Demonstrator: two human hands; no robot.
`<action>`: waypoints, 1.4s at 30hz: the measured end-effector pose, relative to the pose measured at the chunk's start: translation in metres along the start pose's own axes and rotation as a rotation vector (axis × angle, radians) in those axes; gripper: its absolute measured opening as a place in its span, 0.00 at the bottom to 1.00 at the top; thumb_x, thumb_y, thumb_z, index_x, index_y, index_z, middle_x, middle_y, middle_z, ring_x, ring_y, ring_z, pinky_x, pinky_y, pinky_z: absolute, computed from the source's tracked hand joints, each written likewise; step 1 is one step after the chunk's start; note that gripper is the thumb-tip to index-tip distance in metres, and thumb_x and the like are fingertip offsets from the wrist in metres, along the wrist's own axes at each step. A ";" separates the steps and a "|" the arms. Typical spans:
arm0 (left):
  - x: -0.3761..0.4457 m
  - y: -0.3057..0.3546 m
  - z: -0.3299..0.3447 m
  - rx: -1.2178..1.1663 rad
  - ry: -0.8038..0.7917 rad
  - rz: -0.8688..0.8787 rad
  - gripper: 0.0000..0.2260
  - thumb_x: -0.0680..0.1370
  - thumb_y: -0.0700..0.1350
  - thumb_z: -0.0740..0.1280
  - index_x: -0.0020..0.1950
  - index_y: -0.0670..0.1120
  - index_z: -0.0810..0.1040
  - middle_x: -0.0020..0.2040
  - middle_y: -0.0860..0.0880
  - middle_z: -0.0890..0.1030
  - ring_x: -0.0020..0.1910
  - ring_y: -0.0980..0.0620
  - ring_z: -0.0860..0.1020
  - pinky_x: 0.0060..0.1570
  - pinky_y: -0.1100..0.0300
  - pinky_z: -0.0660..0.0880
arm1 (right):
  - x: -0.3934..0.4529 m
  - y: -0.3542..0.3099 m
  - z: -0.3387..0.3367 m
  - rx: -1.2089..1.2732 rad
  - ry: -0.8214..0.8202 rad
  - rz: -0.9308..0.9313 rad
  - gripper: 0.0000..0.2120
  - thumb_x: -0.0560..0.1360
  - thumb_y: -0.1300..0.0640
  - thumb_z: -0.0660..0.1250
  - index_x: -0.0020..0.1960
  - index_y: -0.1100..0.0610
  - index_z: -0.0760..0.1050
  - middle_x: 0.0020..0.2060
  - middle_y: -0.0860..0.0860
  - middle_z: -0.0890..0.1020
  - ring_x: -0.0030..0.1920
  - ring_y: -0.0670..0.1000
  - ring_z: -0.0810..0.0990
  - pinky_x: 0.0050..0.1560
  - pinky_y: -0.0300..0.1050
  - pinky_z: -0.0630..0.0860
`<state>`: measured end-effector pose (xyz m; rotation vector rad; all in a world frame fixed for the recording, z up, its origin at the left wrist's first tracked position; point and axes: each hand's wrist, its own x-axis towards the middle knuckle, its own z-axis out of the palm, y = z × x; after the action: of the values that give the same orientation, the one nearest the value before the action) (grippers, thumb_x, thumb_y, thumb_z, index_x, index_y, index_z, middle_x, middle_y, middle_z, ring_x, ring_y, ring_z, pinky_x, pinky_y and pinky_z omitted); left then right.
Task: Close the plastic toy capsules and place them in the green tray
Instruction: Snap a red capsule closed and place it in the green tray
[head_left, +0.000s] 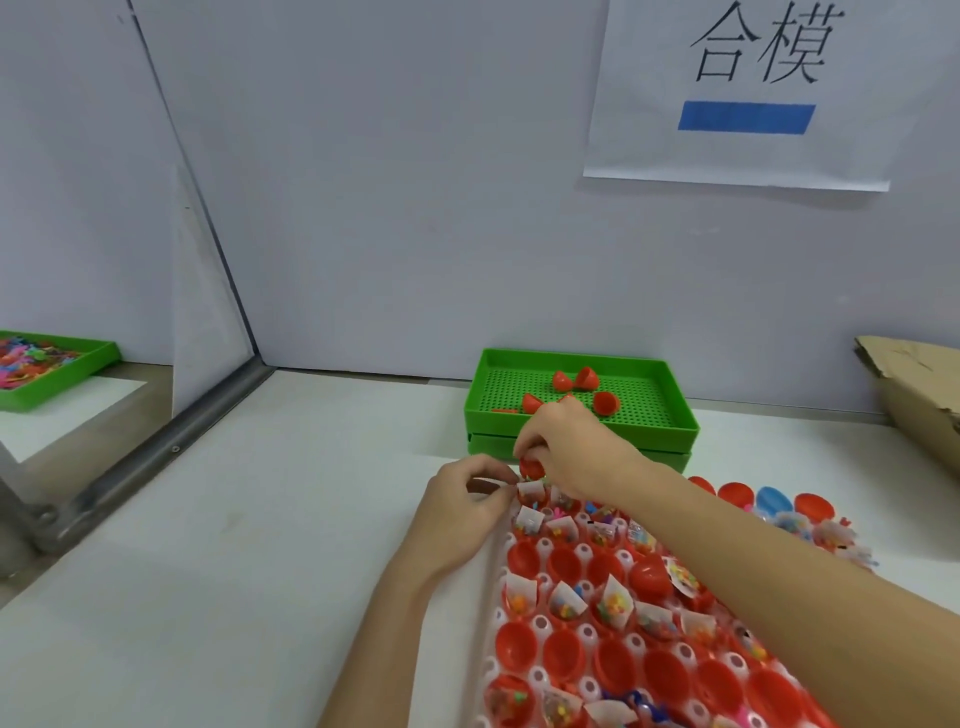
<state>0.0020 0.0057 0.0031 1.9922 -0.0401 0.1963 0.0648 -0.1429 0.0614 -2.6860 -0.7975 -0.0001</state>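
Pinching a red capsule (532, 466) in our right hand (571, 447) over the white holder tray (493, 561), left hand (467, 499) nipping a small paper packet (530, 491) beside it, green tray (582, 431) just behind, four closed red capsules (563, 382) inside, all on the white worktop (260, 519).

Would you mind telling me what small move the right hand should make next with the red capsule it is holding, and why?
Probably carry it forward and set it in the green tray. The right hand grips a red capsule just above the holder's far corner, right in front of the tray, where several red capsules already lie. Whether it is fully snapped shut is hidden by the fingers, so a squeeze first may help.
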 end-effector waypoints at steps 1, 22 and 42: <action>0.000 0.001 0.000 -0.007 -0.006 -0.001 0.04 0.77 0.41 0.70 0.50 0.47 0.82 0.47 0.54 0.84 0.47 0.61 0.81 0.48 0.70 0.76 | 0.001 -0.001 -0.002 0.010 0.018 -0.007 0.15 0.77 0.70 0.62 0.52 0.58 0.85 0.49 0.55 0.86 0.48 0.54 0.82 0.50 0.48 0.81; -0.018 0.085 0.021 -0.165 -0.040 0.320 0.12 0.77 0.41 0.71 0.56 0.55 0.77 0.47 0.57 0.82 0.47 0.59 0.84 0.46 0.68 0.78 | -0.073 0.016 -0.057 0.340 0.415 0.304 0.10 0.75 0.63 0.68 0.47 0.52 0.86 0.38 0.43 0.85 0.39 0.38 0.81 0.32 0.24 0.71; -0.049 0.112 0.041 -0.343 -0.115 0.267 0.13 0.78 0.36 0.69 0.53 0.54 0.82 0.47 0.53 0.83 0.49 0.51 0.84 0.52 0.60 0.80 | -0.157 0.013 -0.050 0.936 0.499 0.242 0.11 0.75 0.61 0.73 0.54 0.49 0.82 0.44 0.43 0.87 0.44 0.44 0.86 0.43 0.33 0.79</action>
<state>-0.0543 -0.0814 0.0795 1.6485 -0.3895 0.2296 -0.0556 -0.2525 0.0895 -1.7518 -0.2089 -0.1828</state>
